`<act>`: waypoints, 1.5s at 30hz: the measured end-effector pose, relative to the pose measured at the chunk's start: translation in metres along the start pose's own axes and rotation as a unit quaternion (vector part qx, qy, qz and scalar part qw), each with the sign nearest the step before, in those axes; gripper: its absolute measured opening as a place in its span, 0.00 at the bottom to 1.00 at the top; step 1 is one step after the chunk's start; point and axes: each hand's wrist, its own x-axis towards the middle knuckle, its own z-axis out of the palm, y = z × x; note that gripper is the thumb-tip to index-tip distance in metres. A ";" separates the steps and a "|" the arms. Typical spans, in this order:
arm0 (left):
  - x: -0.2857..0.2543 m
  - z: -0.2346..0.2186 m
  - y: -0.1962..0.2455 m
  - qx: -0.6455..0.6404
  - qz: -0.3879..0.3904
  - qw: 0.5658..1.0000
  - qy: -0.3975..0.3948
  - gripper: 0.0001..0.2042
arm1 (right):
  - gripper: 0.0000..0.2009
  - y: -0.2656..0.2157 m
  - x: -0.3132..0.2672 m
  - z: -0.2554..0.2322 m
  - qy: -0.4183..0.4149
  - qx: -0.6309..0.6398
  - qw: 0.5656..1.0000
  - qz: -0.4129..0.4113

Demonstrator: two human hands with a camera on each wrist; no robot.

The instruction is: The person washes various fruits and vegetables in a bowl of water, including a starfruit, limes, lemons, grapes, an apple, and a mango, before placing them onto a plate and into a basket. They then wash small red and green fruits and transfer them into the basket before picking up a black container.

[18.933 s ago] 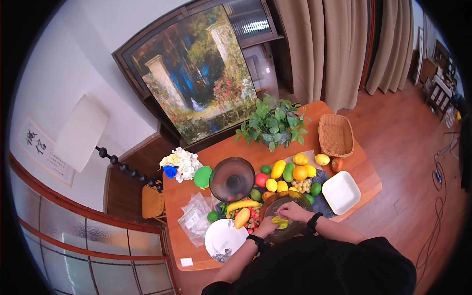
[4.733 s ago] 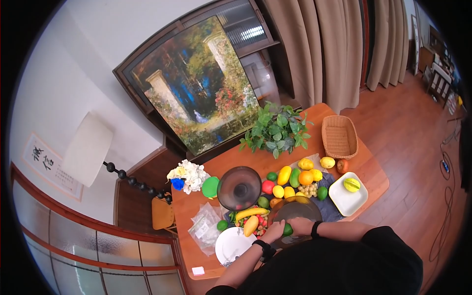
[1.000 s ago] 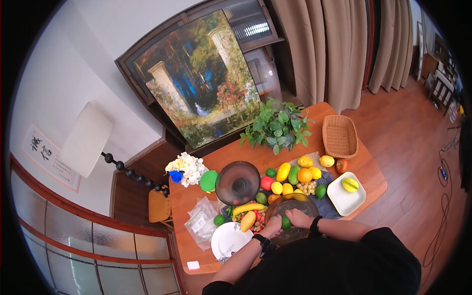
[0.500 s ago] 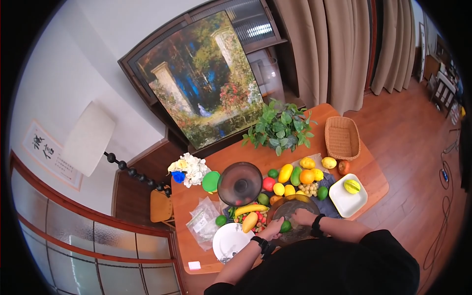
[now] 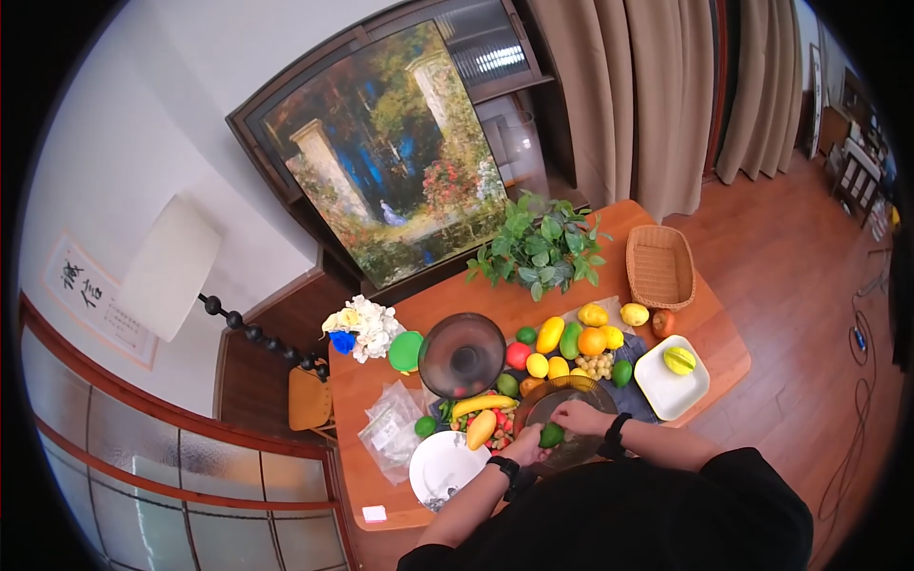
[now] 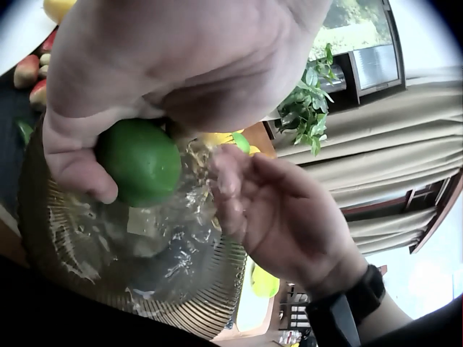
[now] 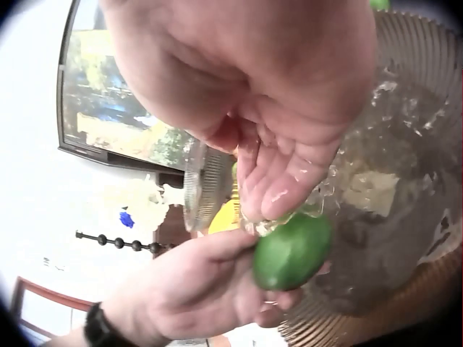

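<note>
My left hand point(image 5: 526, 447) grips a green lime point(image 5: 551, 435) over a brownish, ribbed glass bowl point(image 5: 604, 396) of water. In the left wrist view, the thumb and fingers wrap the lime point(image 6: 141, 163) from above. My right hand point(image 5: 583, 419) is beside it, wet, with its fingers loosely bent. The right wrist view has water splashing between those fingers and the lime point(image 7: 293, 253), the fingertips right at its skin. Ripples and splashes cover the water point(image 6: 170, 253) below both hands.
A white tray point(image 5: 651, 404) with a yellow-green star fruit point(image 5: 679, 361) stands right, near a wicker basket point(image 5: 659, 271). Many fruits, including a banana point(image 5: 483, 403), lie around the bowl. To the left are a white bowl point(image 5: 428, 462), a dark glass dish point(image 5: 463, 333) and plastic bags point(image 5: 386, 433).
Long before, both hands held the star fruit over the bowl; it now lies in the white tray, and the lime is in hand. Lately the right hand moved off the lime and back toward it.
</note>
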 end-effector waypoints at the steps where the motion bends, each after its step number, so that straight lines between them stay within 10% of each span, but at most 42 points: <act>1: -0.003 0.001 0.004 -0.021 0.011 0.999 -0.022 0.20 | 0.17 -0.004 -0.003 0.000 0.038 -0.216 0.969 -0.114; 5: -0.024 0.012 0.023 0.072 0.027 0.996 -0.042 0.22 | 0.23 -0.024 -0.013 -0.001 0.038 -0.110 0.990 0.075; 7: -0.050 0.037 0.032 0.247 0.101 0.963 0.026 0.24 | 0.32 -0.028 -0.021 -0.007 -0.241 0.278 0.906 0.207; 13: -0.066 0.052 0.044 0.245 0.087 0.965 0.028 0.29 | 0.32 -0.013 -0.023 -0.013 -0.329 0.350 0.867 0.131; 20: -0.055 0.045 0.041 0.250 0.018 0.967 0.054 0.27 | 0.27 -0.032 -0.043 -0.013 -0.226 0.214 0.945 0.099; 23: -0.046 0.040 0.033 0.255 0.005 0.963 0.083 0.25 | 0.25 -0.052 -0.052 -0.029 -0.180 -0.089 0.979 0.040; 27: -0.030 0.012 0.022 0.196 0.070 0.978 0.033 0.21 | 0.25 -0.033 -0.070 -0.068 0.163 -0.209 0.945 -0.190; 33: -0.038 -0.011 0.019 0.216 0.095 0.968 0.084 0.18 | 0.29 0.031 -0.118 -0.147 0.372 -0.262 0.887 0.079; 45: -0.030 -0.009 0.002 0.165 0.114 0.977 0.075 0.18 | 0.27 0.087 -0.131 -0.146 0.414 -0.349 0.836 0.093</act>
